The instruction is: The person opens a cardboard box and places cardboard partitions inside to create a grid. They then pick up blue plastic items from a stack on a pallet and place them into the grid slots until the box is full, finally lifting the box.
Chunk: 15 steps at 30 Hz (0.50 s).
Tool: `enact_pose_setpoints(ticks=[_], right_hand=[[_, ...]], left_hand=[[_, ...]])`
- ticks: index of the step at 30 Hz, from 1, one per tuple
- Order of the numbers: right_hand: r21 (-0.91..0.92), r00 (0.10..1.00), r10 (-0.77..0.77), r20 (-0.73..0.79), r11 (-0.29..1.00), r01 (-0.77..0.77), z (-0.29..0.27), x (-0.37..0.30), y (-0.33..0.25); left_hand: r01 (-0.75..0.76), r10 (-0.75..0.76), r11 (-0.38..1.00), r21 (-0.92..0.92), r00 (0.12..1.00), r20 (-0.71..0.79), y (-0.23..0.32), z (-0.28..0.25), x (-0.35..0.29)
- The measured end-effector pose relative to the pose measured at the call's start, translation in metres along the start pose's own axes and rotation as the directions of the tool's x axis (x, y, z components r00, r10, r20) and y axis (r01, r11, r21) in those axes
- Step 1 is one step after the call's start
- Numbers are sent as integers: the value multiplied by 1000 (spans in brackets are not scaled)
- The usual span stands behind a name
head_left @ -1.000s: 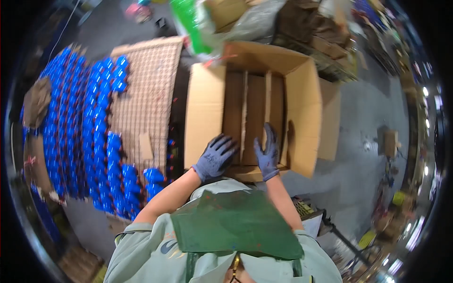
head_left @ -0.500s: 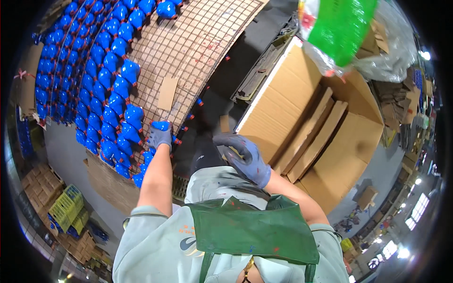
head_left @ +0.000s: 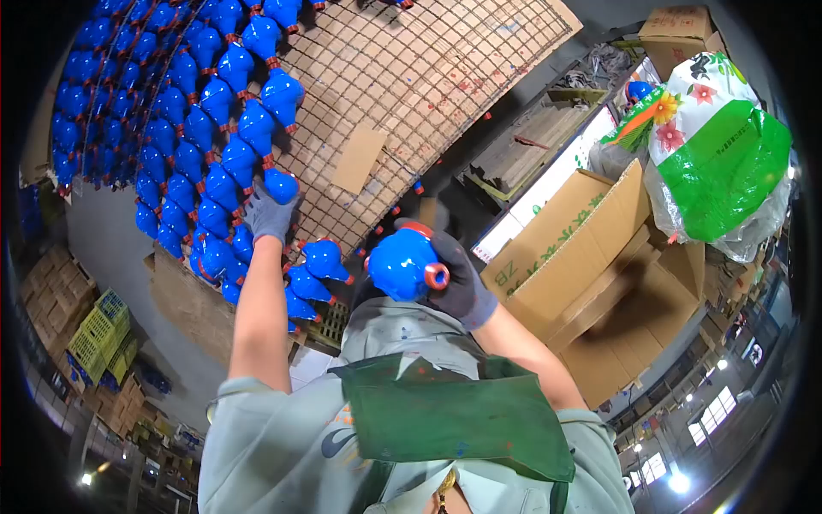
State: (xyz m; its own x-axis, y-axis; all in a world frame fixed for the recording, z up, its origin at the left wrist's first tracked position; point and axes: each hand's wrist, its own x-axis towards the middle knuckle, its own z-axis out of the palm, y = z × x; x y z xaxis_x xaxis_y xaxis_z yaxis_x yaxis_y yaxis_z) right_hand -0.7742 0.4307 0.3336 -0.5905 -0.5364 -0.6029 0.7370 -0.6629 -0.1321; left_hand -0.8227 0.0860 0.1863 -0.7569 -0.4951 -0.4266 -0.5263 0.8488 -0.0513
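My right hand [head_left: 458, 283], in a dark grey glove, is closed round the side of a glossy blue bulb-shaped piece with red rims [head_left: 401, 264], held above my lap. One red end has a round hole and faces toward me. My left hand [head_left: 271, 214], gloved too, grips a smaller-looking blue bulb-shaped piece [head_left: 281, 186] at the edge of the rows on a wire-mesh rack [head_left: 402, 94]. Its fingers are partly hidden behind that piece. Beside the left wrist, several more blue pieces [head_left: 324, 257] lie on the rack's near corner.
Dense rows of blue pieces [head_left: 197, 128] cover the rack's left side. A cardboard strip [head_left: 359, 160] lies on the mesh. To the right stands an open cardboard box [head_left: 561, 248], with a green and white plastic bag [head_left: 715, 163] beyond it. Yellow crates [head_left: 101, 336] stand at lower left.
My right hand, earlier curled and without a piece, now holds a blue one. My left hand has moved farther along the rack to another blue piece. The whole view has shifted.
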Motion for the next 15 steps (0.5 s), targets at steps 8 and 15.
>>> enact_pose_setpoints(ticks=[8,15], right_hand=[[-673,628,-761,-164,552,492,32,-158,-79],[-900,369,-895,250,-356,-253,-85,-275,-66]], left_hand=[[105,369,532,-840,865,341,0,-32,-14],[-107,802,177,-978,592,80,143,-116,-169]])
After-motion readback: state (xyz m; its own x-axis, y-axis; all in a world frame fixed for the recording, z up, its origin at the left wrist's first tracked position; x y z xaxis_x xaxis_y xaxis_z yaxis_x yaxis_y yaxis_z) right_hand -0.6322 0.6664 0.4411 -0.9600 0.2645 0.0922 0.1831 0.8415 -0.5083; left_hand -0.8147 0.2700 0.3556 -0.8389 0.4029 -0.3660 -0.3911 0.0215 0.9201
